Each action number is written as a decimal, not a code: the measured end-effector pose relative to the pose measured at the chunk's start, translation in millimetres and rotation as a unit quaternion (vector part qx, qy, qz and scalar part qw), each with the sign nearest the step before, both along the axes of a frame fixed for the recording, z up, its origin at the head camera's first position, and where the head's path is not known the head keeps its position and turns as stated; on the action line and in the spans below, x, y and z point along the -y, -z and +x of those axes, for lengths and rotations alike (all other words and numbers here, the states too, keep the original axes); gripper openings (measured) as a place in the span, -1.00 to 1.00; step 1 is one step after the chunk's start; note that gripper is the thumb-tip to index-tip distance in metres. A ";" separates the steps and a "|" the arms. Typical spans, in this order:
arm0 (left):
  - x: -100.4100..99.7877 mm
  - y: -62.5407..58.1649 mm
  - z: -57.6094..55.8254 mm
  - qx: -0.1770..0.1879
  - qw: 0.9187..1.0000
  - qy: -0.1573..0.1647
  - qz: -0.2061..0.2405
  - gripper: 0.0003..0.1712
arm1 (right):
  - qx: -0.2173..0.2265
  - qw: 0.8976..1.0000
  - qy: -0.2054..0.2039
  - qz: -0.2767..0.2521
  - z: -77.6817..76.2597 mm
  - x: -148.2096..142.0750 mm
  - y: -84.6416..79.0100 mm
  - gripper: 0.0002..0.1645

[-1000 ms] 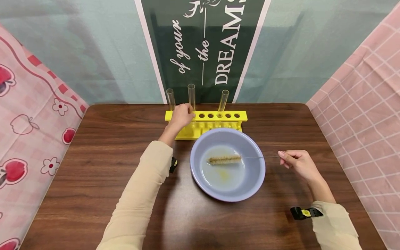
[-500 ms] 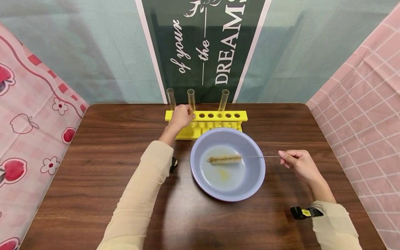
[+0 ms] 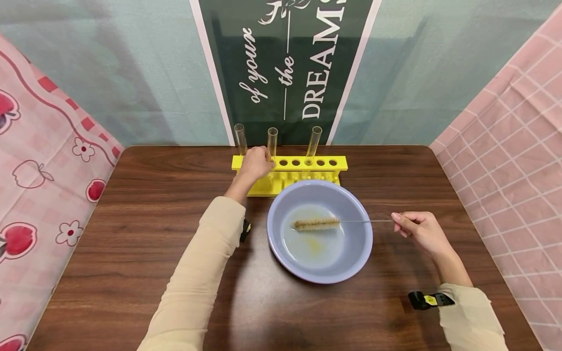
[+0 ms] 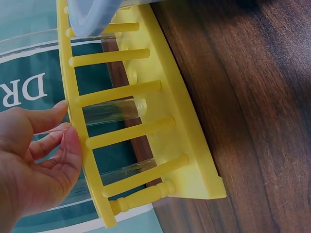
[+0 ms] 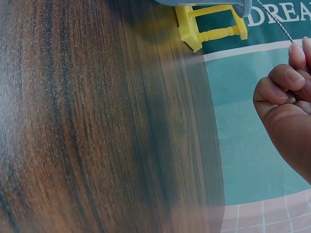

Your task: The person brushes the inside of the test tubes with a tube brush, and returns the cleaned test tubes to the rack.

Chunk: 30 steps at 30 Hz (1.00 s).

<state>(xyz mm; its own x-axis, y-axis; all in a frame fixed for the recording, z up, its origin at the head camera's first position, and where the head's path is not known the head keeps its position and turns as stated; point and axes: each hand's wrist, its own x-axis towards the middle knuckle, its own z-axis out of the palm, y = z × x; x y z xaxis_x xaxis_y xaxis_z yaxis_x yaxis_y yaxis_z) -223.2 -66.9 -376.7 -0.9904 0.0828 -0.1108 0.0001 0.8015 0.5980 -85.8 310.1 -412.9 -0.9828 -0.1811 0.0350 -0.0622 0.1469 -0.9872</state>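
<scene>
yellow plastic makes up the rack point(image 3: 290, 163) near the back edge of the wood-grain worktop point(image 3: 140, 234), with three glass tubes in its holes. the left hand point(image 3: 256, 163) is at the rack's top bar, thumb and fingers pinching the middle tube point(image 3: 272, 139) just above it; that tube stands upright in the rack, its mouth rising above the hand. the left tube point(image 3: 240, 136) is just beside that hand, while the right tube point(image 3: 314, 141) stands further along, past two bare holes. the right hand point(image 3: 417, 229) pinches the end of the thin wire handle point(image 3: 364, 221) of the brush point(image 3: 316, 224), fingertips pressed together on it. the brush's tan bristles lie level within the lavender bowl point(image 3: 320, 274); whether they touch its bottom i cannot tell. a yellowish patch shows in the bowl, which sits in front of the rack, hiding part of its base.
</scene>
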 end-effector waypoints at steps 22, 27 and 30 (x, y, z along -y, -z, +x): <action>2.5 -4.4 7.1 0.033 0.999 -0.016 0.014 -0.58 | -0.002 1.000 -0.001 -0.020 0.1 0.7 -0.6 -0.62; 4.8 -10.5 17.0 0.022 1.000 -0.007 -0.014 -0.58 | 0.000 0.999 0.000 -0.041 0.0 0.0 -1.3 -0.61; 5.8 -15.2 23.6 0.016 0.999 0.003 -0.029 -0.70 | 0.002 0.998 -0.001 -0.066 0.4 -0.3 -1.9 -0.61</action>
<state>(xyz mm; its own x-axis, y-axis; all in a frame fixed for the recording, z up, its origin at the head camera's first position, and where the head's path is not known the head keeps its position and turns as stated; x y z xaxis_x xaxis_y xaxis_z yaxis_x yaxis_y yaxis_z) -199.7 -72.7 -361.5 -0.9857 0.0817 -0.1476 -0.0132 0.8350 0.5501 -85.3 310.4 -411.0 -0.9828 -0.1762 0.0553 -0.0590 0.0162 -0.9981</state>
